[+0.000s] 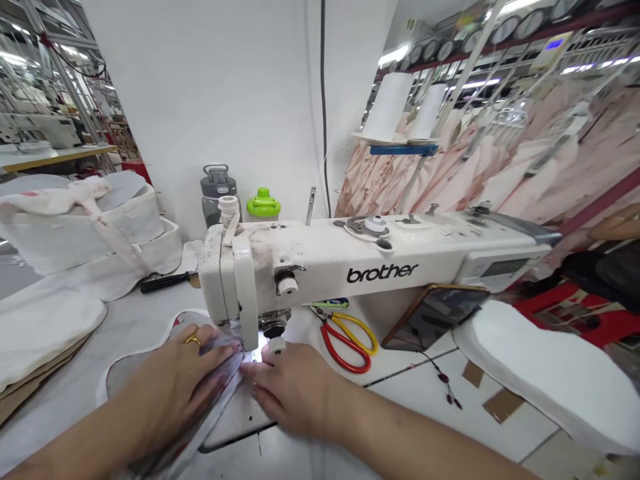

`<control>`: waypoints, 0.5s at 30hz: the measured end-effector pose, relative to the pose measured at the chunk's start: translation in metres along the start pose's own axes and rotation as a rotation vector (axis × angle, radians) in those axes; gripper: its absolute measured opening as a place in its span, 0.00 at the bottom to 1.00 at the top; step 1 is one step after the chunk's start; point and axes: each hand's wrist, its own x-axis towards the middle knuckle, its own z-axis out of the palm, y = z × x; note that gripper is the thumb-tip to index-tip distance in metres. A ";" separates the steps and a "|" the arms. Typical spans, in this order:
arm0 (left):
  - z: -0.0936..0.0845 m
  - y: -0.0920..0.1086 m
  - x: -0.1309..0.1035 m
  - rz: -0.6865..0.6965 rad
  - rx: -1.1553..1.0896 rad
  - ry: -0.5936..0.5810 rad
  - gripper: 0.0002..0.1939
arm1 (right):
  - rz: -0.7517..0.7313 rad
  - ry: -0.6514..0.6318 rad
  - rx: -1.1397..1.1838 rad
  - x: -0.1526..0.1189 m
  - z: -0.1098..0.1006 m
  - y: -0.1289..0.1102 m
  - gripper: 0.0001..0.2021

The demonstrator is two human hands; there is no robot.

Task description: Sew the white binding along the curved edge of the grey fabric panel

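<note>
A grey fabric piece with white edging [117, 373] lies at the needle end of a white Brother sewing machine [325, 267]. My left hand [180, 373], with a gold ring on one finger, is on this fabric left of the needle; its fingers and thumb hold the cloth close to the presser foot. My right hand [295, 387] is just right of the needle, its fingertips closed on the fabric's edge. The machine's lamp lights the spot between the hands. The needle head partly hides the fingertips and the stitching point.
Red-and-yellow-handled scissors [350, 340] and a propped phone [435, 317] lie under the machine arm. White padded pieces [550, 367] sit at right, stacked white pieces [45, 327] at left. Behind stand a grey bottle [219, 193], a green-lidded cup [263, 203] and thread cones [390, 107].
</note>
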 end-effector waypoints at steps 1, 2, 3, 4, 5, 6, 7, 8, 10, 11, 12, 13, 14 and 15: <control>0.001 0.001 0.000 -0.006 0.005 0.005 0.20 | -0.006 0.000 0.003 0.000 0.000 0.000 0.15; 0.001 0.002 0.000 -0.015 0.008 0.004 0.20 | -0.006 0.002 0.008 0.000 0.001 0.000 0.15; 0.002 0.003 0.000 -0.025 0.012 -0.001 0.20 | -0.001 0.006 0.011 0.000 0.001 0.001 0.15; 0.003 0.005 0.000 -0.039 0.015 -0.009 0.21 | 0.005 0.009 0.012 0.000 0.002 0.001 0.15; 0.003 0.007 0.000 -0.056 0.018 -0.017 0.21 | 0.011 0.011 0.010 0.001 0.002 0.001 0.15; 0.003 0.008 0.000 -0.072 0.020 -0.025 0.21 | 0.015 0.016 0.005 0.001 0.003 0.002 0.14; 0.003 0.010 0.000 -0.089 0.022 -0.033 0.21 | 0.018 0.019 0.001 0.001 0.003 0.002 0.14; 0.003 0.012 0.000 -0.102 0.024 -0.033 0.21 | 0.017 0.021 -0.001 0.001 0.003 0.002 0.15; 0.004 0.014 0.001 -0.099 0.036 -0.018 0.21 | 0.021 0.025 -0.010 0.001 0.003 0.002 0.15; 0.005 0.015 0.001 -0.090 0.047 -0.009 0.21 | 0.026 0.027 -0.012 0.001 0.003 0.002 0.15; 0.006 0.016 0.001 -0.086 0.060 0.006 0.21 | 0.033 0.028 -0.011 0.001 0.002 0.002 0.15; 0.008 0.017 0.001 -0.087 0.072 0.023 0.21 | 0.039 0.025 -0.007 0.001 0.002 0.002 0.14; 0.010 0.018 0.000 -0.095 0.084 0.038 0.21 | 0.044 0.022 -0.003 0.001 0.002 0.002 0.14; 0.013 0.018 -0.001 -0.098 0.087 0.046 0.22 | 0.044 0.020 0.000 0.000 0.002 0.002 0.14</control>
